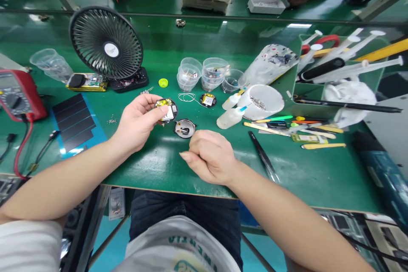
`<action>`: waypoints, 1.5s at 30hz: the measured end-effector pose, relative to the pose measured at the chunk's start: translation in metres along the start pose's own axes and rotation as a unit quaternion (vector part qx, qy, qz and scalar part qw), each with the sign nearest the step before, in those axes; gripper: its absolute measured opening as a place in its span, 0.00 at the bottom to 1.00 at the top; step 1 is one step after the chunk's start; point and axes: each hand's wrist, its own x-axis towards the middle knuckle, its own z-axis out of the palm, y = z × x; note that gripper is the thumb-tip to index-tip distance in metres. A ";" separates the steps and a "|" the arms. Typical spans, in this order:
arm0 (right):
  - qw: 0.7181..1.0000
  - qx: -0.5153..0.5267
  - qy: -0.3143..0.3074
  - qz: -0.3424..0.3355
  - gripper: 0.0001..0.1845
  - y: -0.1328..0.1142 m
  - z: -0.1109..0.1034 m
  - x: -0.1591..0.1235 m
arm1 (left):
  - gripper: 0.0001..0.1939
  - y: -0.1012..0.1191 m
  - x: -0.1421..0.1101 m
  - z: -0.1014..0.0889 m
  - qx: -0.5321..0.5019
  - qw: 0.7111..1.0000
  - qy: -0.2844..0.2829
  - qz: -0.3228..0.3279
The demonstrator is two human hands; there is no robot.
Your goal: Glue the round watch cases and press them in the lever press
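Left hand is pinched on a round module, held back from the table's near edge, right hand curled closed, any hold hidden, beside an open round case; likely inspection, steady rim grip called for next.

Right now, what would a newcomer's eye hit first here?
Probably the big black fan, standing left of centre on the green bench, beyond the left hand. Next, mid-bench, that hand gripping a round module, with a round case lying between it and the curled right hand. The red multimeter at the left edge stands out too.
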 end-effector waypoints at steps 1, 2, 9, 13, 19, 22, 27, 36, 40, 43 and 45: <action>1.000 -0.006 -0.003 -0.014 0.18 0.000 0.001 -0.001 | 0.24 -0.001 0.000 0.000 -0.001 1.000 0.002 0.001; 0.999 -0.014 -0.007 -0.031 0.19 -0.001 0.001 -0.002 | 0.25 -0.001 0.001 0.000 -0.002 1.000 0.003 0.002; 0.956 -0.147 -0.113 -0.228 0.22 -0.022 -0.010 0.041 | 0.25 -0.002 0.005 -0.001 -0.006 1.000 0.005 -0.002; 0.957 -0.276 -0.060 -0.062 0.23 0.021 -0.054 0.124 | 0.24 -0.003 0.003 -0.002 -0.002 1.000 -0.012 0.003; 0.919 -0.355 0.131 0.114 0.22 0.038 -0.107 0.150 | 0.26 -0.003 -0.002 -0.001 0.003 1.000 -0.028 -0.014; 0.929 -0.275 0.246 0.023 0.15 0.007 -0.085 0.099 | 0.26 -0.002 -0.004 0.000 -0.005 0.999 -0.046 -0.021; 0.976 -0.085 0.157 0.121 0.07 -0.019 -0.021 0.021 | 0.24 -0.005 -0.011 -0.001 0.001 0.996 -0.086 -0.004; 0.805 0.401 0.040 0.436 0.22 -0.019 0.011 0.017 | 0.13 -0.002 -0.022 -0.004 0.075 0.989 -0.095 0.083; 0.757 0.462 0.054 0.459 0.21 -0.020 0.010 0.020 | 0.15 0.002 -0.026 -0.003 0.098 0.985 -0.107 0.095; 0.736 0.478 0.062 0.474 0.23 -0.019 0.008 0.020 | 0.14 0.002 -0.026 -0.003 0.109 0.983 -0.106 0.103; 0.732 0.480 0.068 0.480 0.25 -0.017 0.008 0.020 | 0.14 0.001 -0.026 -0.002 0.112 0.983 -0.100 0.106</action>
